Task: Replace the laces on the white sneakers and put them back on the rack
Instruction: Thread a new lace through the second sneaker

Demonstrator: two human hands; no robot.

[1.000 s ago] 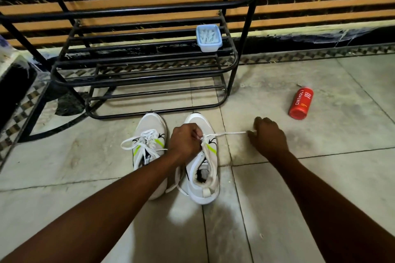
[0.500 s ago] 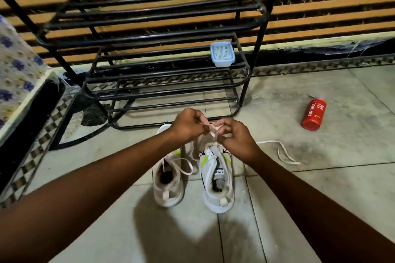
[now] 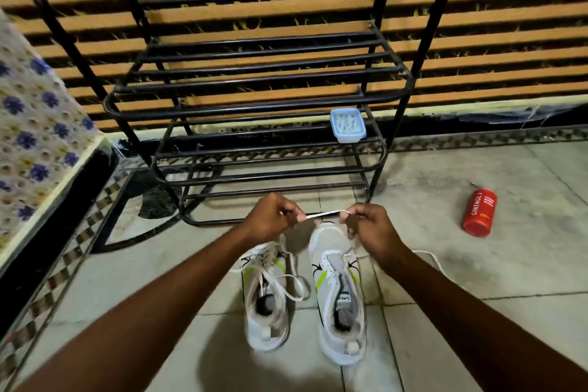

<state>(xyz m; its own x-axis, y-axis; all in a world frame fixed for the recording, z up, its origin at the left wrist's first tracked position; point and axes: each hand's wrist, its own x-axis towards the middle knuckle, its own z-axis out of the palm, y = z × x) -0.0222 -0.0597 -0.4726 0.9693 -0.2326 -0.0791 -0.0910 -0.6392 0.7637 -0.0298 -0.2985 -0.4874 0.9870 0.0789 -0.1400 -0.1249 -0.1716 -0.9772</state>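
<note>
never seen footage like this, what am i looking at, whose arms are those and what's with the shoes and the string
There is no machine here: those are a person's two bare arms, filmed by one wide-angle camera worn on their head, looking forward and down. That is why the arms come in from the bottom edge. On the tiled floor stand two white sneakers, the left sneaker and the right sneaker, toes toward a black metal shoe rack. The left hand and the right hand each pinch a white lace, pulled straight between them above the right sneaker's toe. More lace trails on the floor to the right. A small blue container sits on a lower rack shelf, and a red Cinthol can lies on the floor to the right.
</note>
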